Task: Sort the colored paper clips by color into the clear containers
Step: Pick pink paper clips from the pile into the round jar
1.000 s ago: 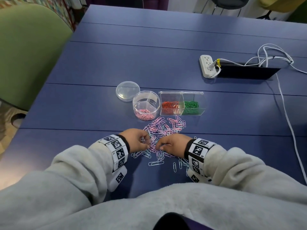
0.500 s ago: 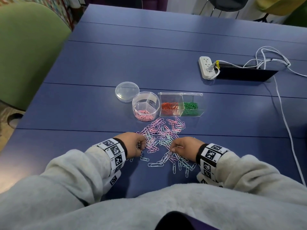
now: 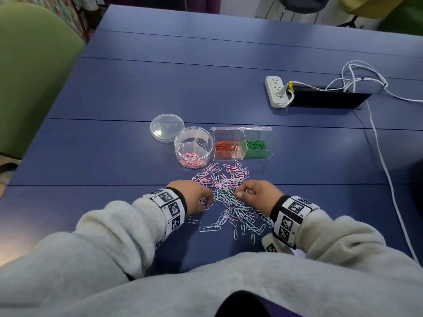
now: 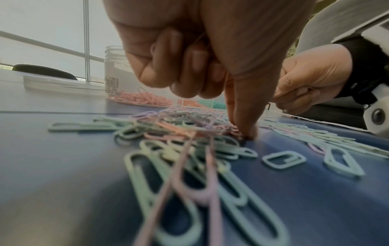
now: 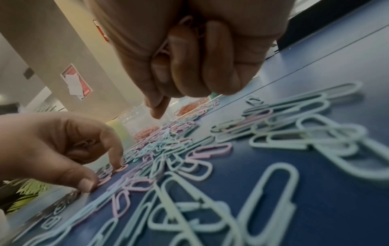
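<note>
1. Paper clips in pink, lilac and pale blue lie scattered in a loose heap on the blue table, just in front of the clear containers.
2. Left hand sits at the left edge of the heap; its fingers are curled in with pink clips tucked in the palm, while the index finger points down and presses on a clip at the heap.
3. Right hand sits at the right side of the heap, its fingers curled round thin pink clips in the palm; the index finger points down just above the clips.
4. A round container with inner dividers stands beyond the heap; pink clips fill its near section.
5. Its round lid lies flat on the table, just behind and to the left of it.
6. A rectangular box touches the round container's right side; orange clips fill its left compartment and green clips its right.
7. A white power strip with white cables lies far off to the right, next to a black slot in the table.
</note>
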The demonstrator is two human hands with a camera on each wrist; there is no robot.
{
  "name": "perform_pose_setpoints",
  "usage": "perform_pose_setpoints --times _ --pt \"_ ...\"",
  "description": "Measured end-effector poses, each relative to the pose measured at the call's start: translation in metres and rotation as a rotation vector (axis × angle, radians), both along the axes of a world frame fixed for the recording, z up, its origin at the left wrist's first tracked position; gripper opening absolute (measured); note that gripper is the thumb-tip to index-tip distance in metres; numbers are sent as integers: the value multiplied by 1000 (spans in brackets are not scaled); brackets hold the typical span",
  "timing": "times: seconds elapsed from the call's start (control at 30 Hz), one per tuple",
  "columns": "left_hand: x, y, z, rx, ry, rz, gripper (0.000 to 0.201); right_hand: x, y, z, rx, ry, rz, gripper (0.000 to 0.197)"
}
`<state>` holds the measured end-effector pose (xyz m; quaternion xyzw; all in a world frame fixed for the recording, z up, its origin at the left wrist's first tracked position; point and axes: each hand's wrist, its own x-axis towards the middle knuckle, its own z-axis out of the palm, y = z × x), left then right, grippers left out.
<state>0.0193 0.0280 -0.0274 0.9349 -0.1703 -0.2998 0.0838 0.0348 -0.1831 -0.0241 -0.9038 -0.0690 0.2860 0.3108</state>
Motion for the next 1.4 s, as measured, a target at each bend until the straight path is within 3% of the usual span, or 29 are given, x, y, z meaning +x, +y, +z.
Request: perform_pose_setpoints --times 0.47,0.87,1.2,1.4 --pt "5 2 1 94 17 -19 16 -6 -8 -2 26 -39 -99 16" --pt "-3 -9 3 216 -10 -152 18 -15 -12 -1 -5 -27 -107 16" --pt "0 10 11 -239 -62 178 12 -11 -9 7 7 -37 -104 17" --pt "12 24 25 -480 80 349 14 17 17 31 25 -89 -25 11"
